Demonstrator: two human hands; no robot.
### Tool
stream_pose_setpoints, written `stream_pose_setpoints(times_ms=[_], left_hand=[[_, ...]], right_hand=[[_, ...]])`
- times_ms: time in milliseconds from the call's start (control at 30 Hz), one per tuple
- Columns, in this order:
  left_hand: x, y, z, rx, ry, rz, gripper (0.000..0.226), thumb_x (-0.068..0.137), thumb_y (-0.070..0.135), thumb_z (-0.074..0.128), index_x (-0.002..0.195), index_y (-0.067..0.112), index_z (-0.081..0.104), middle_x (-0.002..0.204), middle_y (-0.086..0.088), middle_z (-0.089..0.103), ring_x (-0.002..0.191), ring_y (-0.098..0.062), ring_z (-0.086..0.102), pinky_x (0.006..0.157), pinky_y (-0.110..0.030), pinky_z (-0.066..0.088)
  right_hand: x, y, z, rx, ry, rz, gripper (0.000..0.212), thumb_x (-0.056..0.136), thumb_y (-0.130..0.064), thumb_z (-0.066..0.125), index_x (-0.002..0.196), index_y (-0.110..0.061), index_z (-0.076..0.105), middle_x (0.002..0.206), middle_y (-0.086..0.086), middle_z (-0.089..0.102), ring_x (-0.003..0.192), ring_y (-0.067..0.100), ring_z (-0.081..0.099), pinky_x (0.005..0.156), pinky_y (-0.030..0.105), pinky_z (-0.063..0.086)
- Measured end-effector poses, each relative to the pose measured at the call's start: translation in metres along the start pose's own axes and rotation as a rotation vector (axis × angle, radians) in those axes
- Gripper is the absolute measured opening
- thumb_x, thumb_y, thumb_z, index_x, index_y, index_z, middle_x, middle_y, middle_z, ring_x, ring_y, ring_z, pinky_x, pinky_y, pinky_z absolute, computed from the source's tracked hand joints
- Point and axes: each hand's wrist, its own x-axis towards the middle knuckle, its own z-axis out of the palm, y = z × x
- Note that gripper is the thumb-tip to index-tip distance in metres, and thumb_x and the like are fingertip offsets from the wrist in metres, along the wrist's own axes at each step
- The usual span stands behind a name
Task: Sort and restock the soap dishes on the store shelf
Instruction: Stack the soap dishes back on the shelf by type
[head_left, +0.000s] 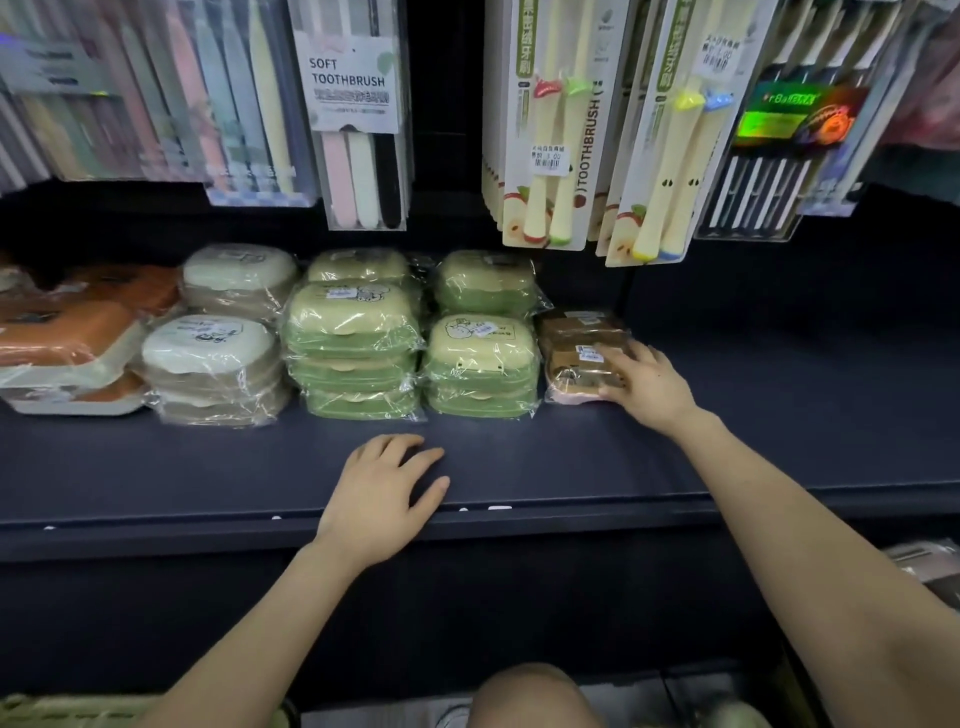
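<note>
The dark shelf (519, 457) takes most of the view, and above it hang toothbrush packs (358, 119). Along the back of the shelf the wrapped dishes stand in groups by colour: orange soap dishes (67, 332) at the far left, then white soap dishes (208, 353), then two columns of green soap dishes (353, 343). At the right end of the row, just beside the green ones, lies the brown soap dish (576, 358), with what seems to be another brown one behind it; the picture is soft there. The right hand (649, 384) lies over its right side, fingers curved on the top and thumb at the front edge, so it holds the dish. The left hand (384, 499) rests flat on the shelf front, fingers relaxed, holding nothing. I judge the step is placing the brown dish in line. The next move calls for squaring it against the green column.
</note>
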Motion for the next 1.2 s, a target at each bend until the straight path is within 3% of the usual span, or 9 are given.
stream_pose_setpoints(times_ms=[67, 200, 400, 500, 600, 700, 833, 1033, 1200], left_hand=[[-0.001, 0.002, -0.003, -0.016, -0.008, -0.001, 0.061, 0.091, 0.055, 0.026, 0.123, 0.021, 0.064, 0.125, -0.002, 0.060, 0.118, -0.026, 0.053, 0.100, -0.044, 0.041], [-0.027, 0.001, -0.013, -0.102, 0.102, -0.030, 0.054, 0.093, 0.049, 0.033, 0.120, 0.016, 0.066, 0.117, -0.002, 0.063, 0.113, -0.024, 0.055, 0.097, -0.042, 0.045], [-0.150, -0.038, -0.014, -0.065, 0.446, -0.215, 0.031, 0.092, 0.028, 0.049, 0.104, 0.008, 0.070, 0.105, -0.006, 0.065, 0.102, -0.025, 0.055, 0.089, -0.037, 0.046], [-0.219, -0.069, -0.013, 0.004, 0.430, -0.324, 0.031, 0.091, 0.026, 0.049, 0.100, 0.005, 0.070, 0.099, -0.009, 0.066, 0.095, -0.028, 0.058, 0.085, -0.038, 0.046], [-0.282, -0.095, -0.013, 0.043, 0.305, -0.532, 0.039, 0.089, 0.033, 0.043, 0.102, 0.006, 0.069, 0.098, -0.009, 0.065, 0.091, -0.031, 0.058, 0.083, -0.040, 0.045], [-0.338, -0.114, -0.004, 0.034, 0.204, -0.762, 0.044, 0.087, 0.035, 0.041, 0.102, 0.005, 0.069, 0.095, -0.013, 0.066, 0.088, -0.037, 0.059, 0.078, -0.045, 0.049], [-0.391, -0.128, 0.013, 0.021, -0.036, -1.057, 0.037, 0.091, 0.023, 0.059, 0.124, 0.007, 0.060, 0.114, -0.016, 0.061, 0.105, -0.037, 0.052, 0.089, -0.045, 0.043], [-0.435, -0.165, 0.040, -0.097, -0.261, -1.296, 0.053, 0.092, 0.036, 0.059, 0.139, 0.017, 0.045, 0.128, -0.014, 0.050, 0.117, -0.031, 0.046, 0.099, -0.038, 0.040], [-0.433, -0.203, 0.072, -0.152, -0.386, -1.345, 0.070, 0.088, 0.044, 0.062, 0.146, 0.019, 0.031, 0.136, -0.017, 0.044, 0.123, -0.032, 0.044, 0.105, -0.041, 0.039]], right_hand=[[-0.013, -0.007, -0.001, -0.039, 0.065, 0.020, 0.066, 0.094, -0.044, 0.057, 0.151, -0.034, 0.026, 0.159, 0.011, 0.020, 0.145, 0.037, 0.015, 0.109, 0.051, 0.030], [-0.066, -0.045, 0.001, -0.010, 0.253, -0.055, 0.048, 0.091, -0.031, 0.062, 0.135, -0.013, 0.053, 0.140, 0.019, 0.047, 0.127, 0.041, 0.039, 0.095, 0.052, 0.044], [-0.159, -0.144, 0.004, 0.152, 0.111, -0.484, 0.033, 0.092, -0.033, 0.061, 0.122, -0.019, 0.065, 0.128, 0.002, 0.059, 0.120, 0.027, 0.051, 0.098, 0.039, 0.039], [-0.201, -0.199, 0.033, 0.180, 0.028, -0.718, 0.031, 0.091, -0.037, 0.059, 0.113, -0.017, 0.070, 0.117, 0.005, 0.065, 0.108, 0.031, 0.059, 0.092, 0.043, 0.048], [-0.238, -0.249, 0.096, 0.170, -0.119, -0.853, 0.046, 0.087, -0.049, 0.046, 0.111, -0.017, 0.070, 0.111, 0.007, 0.067, 0.099, 0.032, 0.062, 0.085, 0.043, 0.051], [-0.270, -0.286, 0.171, 0.017, -0.439, -0.848, 0.051, 0.097, -0.051, 0.045, 0.138, -0.022, 0.050, 0.136, 0.007, 0.051, 0.123, 0.030, 0.045, 0.102, 0.040, 0.036], [-0.297, -0.315, 0.247, 0.018, -0.700, -0.764, 0.064, 0.094, -0.054, 0.049, 0.148, -0.023, 0.035, 0.149, 0.009, 0.036, 0.132, 0.032, 0.037, 0.103, 0.037, 0.035], [-0.323, -0.361, 0.330, 0.072, -0.946, -0.554, 0.085, 0.085, -0.057, 0.062, 0.151, -0.018, 0.025, 0.145, 0.011, 0.045, 0.129, 0.029, 0.046, 0.101, 0.038, 0.043], [-0.341, -0.381, 0.398, 0.102, -1.103, -0.311, 0.090, 0.080, -0.049, 0.072, 0.149, -0.012, 0.027, 0.147, 0.013, 0.043, 0.134, 0.029, 0.042, 0.105, 0.035, 0.038]])
